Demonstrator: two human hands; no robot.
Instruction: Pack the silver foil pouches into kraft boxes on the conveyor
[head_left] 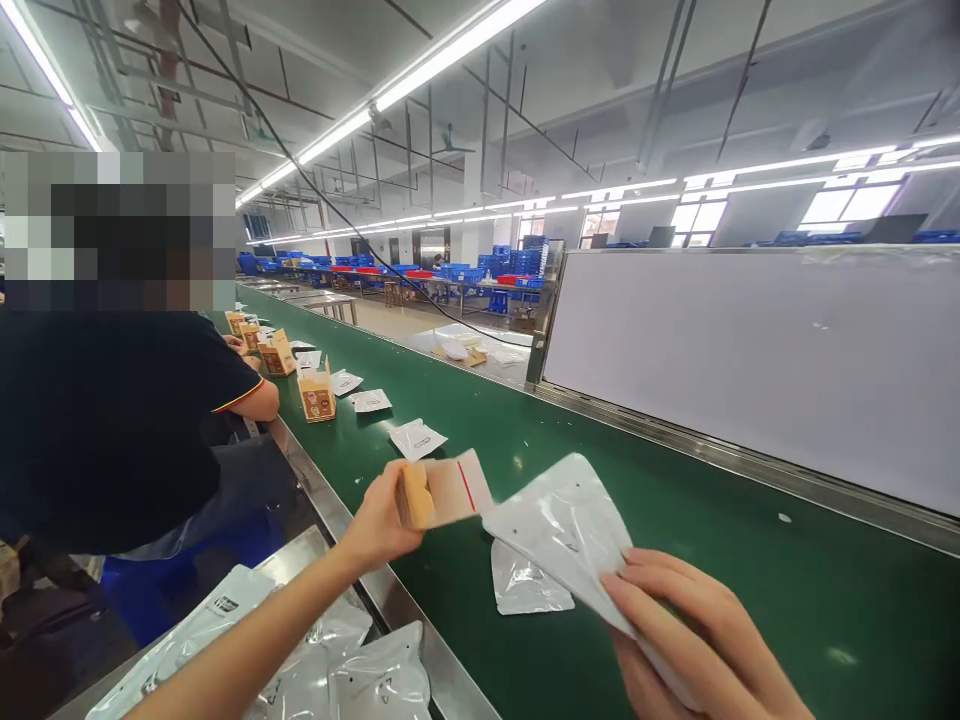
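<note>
My left hand [384,520] is closed around a small cardboard box [439,492], whose long flap with a red strip points right. Between the thumb and fingers of my right hand [690,620] is a white plastic pouch [570,520], its far corner close to the box flap. Beneath that pouch, another white pouch [525,582] lies on the green conveyor belt [720,530]. One more pouch [417,439] rests on the belt just beyond my left hand.
A tray [300,560] piled with white pouches [382,675] stands at the lower left. Open boxes [316,392] and pouches line the belt further on. A person in a dark shirt [112,430] sits at left. A white panel [750,360] borders the belt's far side.
</note>
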